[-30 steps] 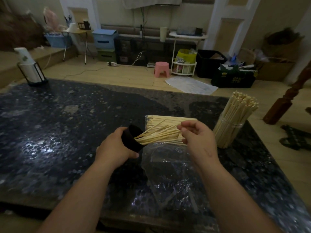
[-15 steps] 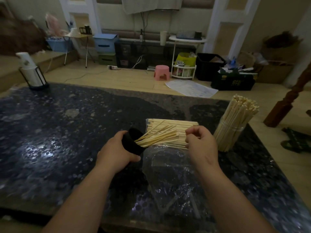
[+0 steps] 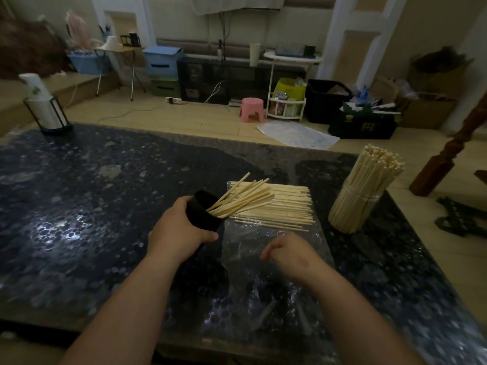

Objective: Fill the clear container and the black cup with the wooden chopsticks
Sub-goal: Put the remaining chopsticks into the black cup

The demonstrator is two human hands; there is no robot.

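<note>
My left hand (image 3: 179,233) gripped the black cup (image 3: 203,214), fingers (image 3: 183,201) wrapped round its wall. It was tipped so that its wooden chopsticks (image 3: 242,198) fanned out of the mouth. Just beyond the cup, loose chopsticks (image 3: 284,206) lay flat on a plastic bag (image 3: 263,262) on the worktop (image 3: 79,206). Well right of the cup stood the clear container (image 3: 353,206), packed full. My right hand (image 3: 292,255), near the cup, hung loosely curled and empty. The sticks looked light, stiff and smooth, so I judged it best to pinch a small bundle at mid-length.

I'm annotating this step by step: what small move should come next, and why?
Probably the right hand reaches forward to pinch more from the loose chopsticks: it holds nothing, and the left hand holds the black cup tilted toward them, only partly filled.
</note>
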